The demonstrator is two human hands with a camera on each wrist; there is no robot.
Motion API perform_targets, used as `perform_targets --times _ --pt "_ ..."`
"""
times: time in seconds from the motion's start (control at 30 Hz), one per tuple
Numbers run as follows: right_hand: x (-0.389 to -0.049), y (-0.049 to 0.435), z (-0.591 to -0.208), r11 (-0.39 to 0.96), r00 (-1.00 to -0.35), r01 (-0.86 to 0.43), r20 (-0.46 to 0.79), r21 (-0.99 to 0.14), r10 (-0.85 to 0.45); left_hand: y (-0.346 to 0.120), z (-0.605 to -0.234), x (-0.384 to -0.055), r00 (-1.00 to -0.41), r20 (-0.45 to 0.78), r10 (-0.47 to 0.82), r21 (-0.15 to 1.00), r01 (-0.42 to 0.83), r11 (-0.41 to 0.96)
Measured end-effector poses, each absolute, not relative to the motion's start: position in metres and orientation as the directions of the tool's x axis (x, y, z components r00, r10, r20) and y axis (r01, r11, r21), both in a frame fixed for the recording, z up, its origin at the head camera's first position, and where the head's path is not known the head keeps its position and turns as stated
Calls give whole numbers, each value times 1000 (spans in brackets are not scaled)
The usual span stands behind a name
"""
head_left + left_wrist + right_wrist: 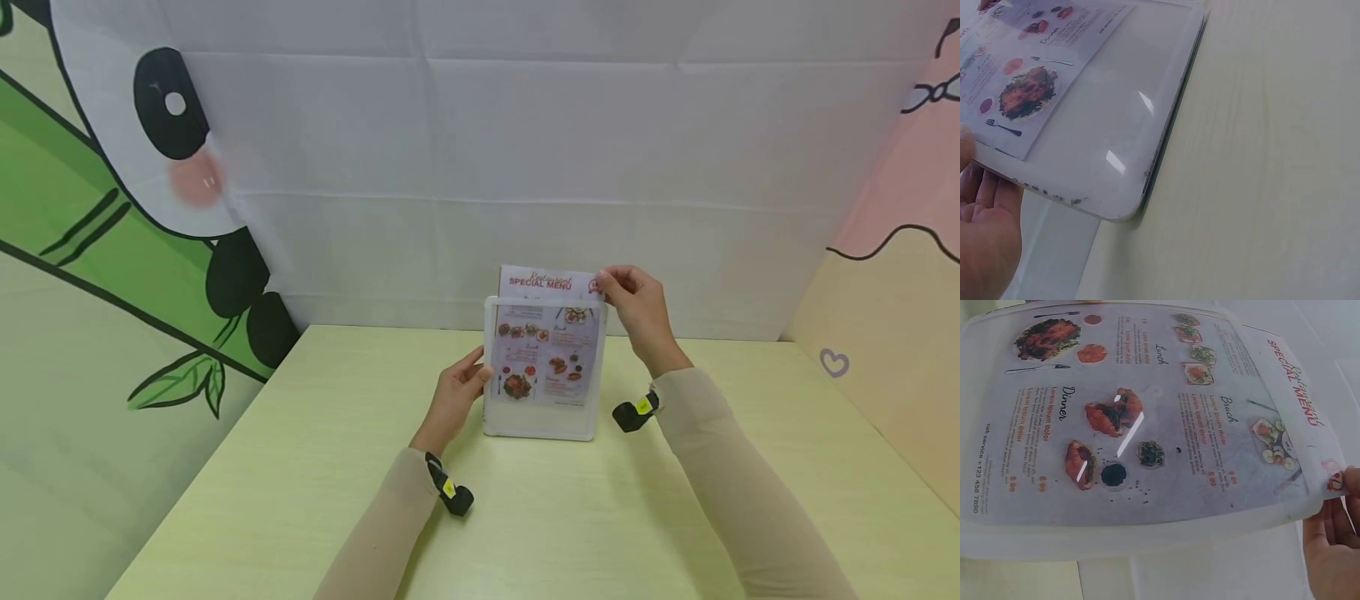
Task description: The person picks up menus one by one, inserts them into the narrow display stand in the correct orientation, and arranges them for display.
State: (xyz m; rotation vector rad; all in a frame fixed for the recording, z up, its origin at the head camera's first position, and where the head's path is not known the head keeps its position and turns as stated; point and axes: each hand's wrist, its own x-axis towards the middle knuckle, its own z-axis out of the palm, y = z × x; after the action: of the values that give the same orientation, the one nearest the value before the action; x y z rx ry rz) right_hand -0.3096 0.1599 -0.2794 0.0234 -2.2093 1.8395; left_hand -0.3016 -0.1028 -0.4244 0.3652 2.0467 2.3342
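A clear menu holder (540, 422) with a whitish rim stands nearly upright on the table, its lower edge on the tabletop. Inside it sits a printed menu sheet (551, 362), whose top strip, reading "Special Menu", sticks out above the holder. Below the sheet a band of the holder shows no print. My left hand (452, 398) grips the holder's left edge, thumb in front and fingers behind. With thumb and fingers, my right hand (639, 315) pinches the sheet's upper right corner above the rim. The right wrist view shows this pinch on the menu's corner (1333, 478) close up.
The pale yellow table (300, 492) reaches back to a white sheet-like backdrop (525, 167). A panel with a painted panda (150, 125) stands at the left, and a pink and cream panel (885, 317) at the right.
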Motion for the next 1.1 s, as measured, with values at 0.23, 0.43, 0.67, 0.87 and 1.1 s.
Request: perform_targets --times 0.23,0.43,0.67,0.87,1.1 --pt "-308 159 -279 215 -967 -164 200 -963 159 -102 -424 -302 -975 157 160 979 133 -152" --pt "-305 157 -280 221 -973 -140 175 -965 149 -101 -424 -301 -973 162 161 977 136 -162" --pt "-302 155 -280 239 -980 -122 155 -963 126 -102 -424 -301 -973 164 162 977 138 -161" --pt "-303 154 -284 243 -985 -87 121 -966 125 -102 -424 -301 -972 173 161 977 150 -149" --pt "-303 154 -289 251 -986 -83 117 -964 121 -102 -424 -301 -972 176 153 978 154 -143"
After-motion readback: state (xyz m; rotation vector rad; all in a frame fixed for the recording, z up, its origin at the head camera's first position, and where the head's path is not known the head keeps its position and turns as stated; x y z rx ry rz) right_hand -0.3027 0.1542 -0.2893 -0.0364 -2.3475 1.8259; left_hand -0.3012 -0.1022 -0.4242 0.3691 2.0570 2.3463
